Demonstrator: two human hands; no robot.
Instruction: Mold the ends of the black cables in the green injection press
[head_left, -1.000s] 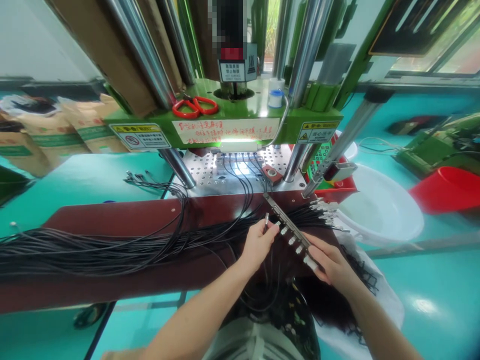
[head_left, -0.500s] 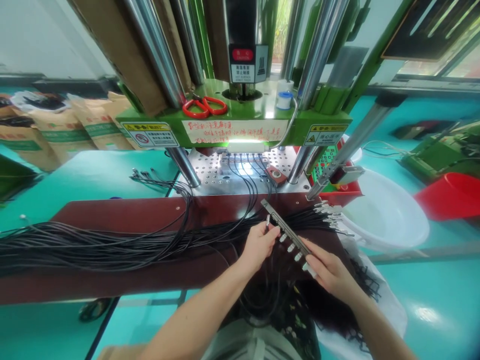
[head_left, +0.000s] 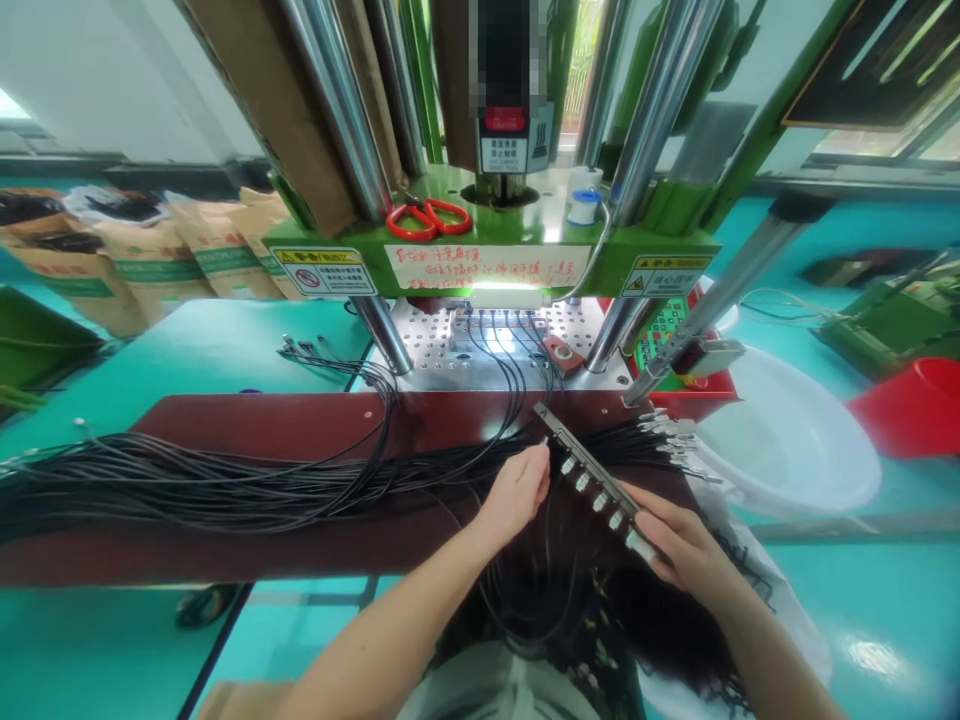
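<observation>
Pale wall (head_left: 135,90) at the back left, with big brown paper bags (head_left: 150,265) in a row by it. Shiny blue-green floor (head_left: 877,590) on the right, with a white patch of light on it. Bright window (head_left: 896,145) high on the right. Long, flat red-brown work table (head_left: 247,408) near the front. Round white tub (head_left: 795,440) and red bucket (head_left: 911,405) off to the right.

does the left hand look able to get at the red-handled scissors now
Probably yes: the red-handled scissors lie uncovered on the green plate, handles frontward, though the left hand must reach up past the black cables.
</observation>
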